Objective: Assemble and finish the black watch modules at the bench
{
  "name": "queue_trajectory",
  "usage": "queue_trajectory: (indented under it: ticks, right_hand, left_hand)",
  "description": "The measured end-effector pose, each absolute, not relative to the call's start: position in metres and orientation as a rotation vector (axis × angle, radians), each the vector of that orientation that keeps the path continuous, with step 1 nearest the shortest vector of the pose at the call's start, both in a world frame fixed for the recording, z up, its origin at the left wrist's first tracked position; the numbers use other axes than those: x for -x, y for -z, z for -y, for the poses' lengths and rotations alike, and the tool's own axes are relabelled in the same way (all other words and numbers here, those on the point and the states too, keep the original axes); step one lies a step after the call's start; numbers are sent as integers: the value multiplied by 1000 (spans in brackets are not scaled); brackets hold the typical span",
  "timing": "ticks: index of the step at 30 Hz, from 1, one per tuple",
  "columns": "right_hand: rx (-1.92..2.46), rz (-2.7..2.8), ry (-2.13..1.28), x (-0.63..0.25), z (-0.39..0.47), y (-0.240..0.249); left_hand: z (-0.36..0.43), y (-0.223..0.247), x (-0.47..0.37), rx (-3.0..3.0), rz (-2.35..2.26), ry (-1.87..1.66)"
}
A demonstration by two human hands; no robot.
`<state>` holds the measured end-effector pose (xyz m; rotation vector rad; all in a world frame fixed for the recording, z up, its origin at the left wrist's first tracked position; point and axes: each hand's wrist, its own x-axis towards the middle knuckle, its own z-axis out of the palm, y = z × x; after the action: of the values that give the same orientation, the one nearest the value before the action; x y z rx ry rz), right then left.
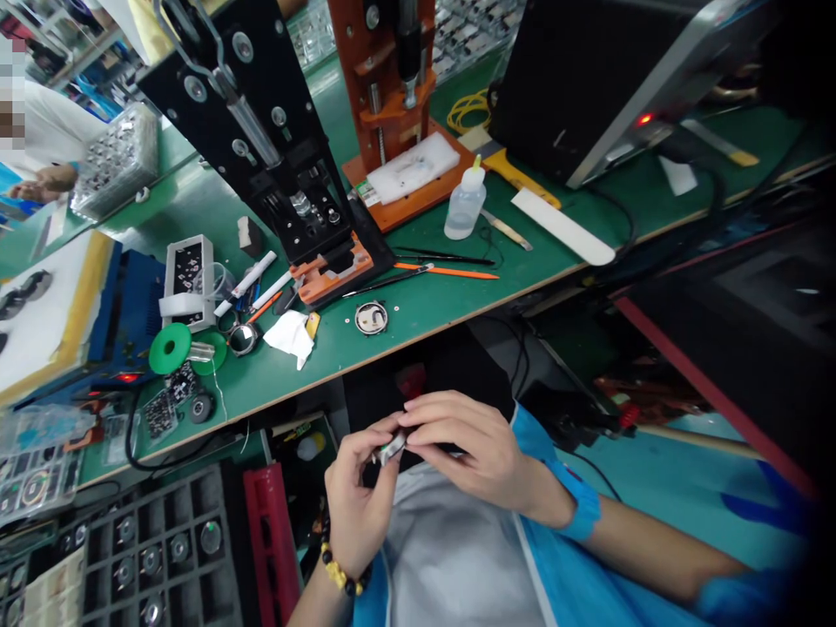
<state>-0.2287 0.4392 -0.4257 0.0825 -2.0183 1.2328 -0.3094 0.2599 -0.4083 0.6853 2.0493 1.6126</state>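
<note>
Part (pixel 393 449) at near side, off bench (pixel 424 324). Pinched in left hand (pixel 358 498), fingers nearly closed; met at far edge by curled fingers of right hand (pixel 480 453), grip unclear. Looks light, stiff, perhaps slippery; best held by rim.

Likely a watch workshop: presses (pixel 274 148), tools, watch cases (pixel 371 319).
</note>
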Motion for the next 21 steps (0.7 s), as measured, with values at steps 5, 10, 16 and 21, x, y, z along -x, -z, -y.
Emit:
queue_trajectory:
  ticks: [5, 10, 16, 21]
  right_hand:
    - [-82, 2020, -1218, 228, -438, 426]
    - [-70, 2012, -1239, 228, -437, 426]
    - [-62, 2015, -1247, 227, -437, 425]
    - [-61, 2017, -1241, 228, -437, 421]
  left_hand:
    - [-262, 407, 309, -694, -2054, -1600]
    - [-262, 406, 308, -631, -2045, -1618]
    - [-262, 407, 307, -566, -2000, -1616]
    - [-264, 407, 309, -497, -1953, -1633]
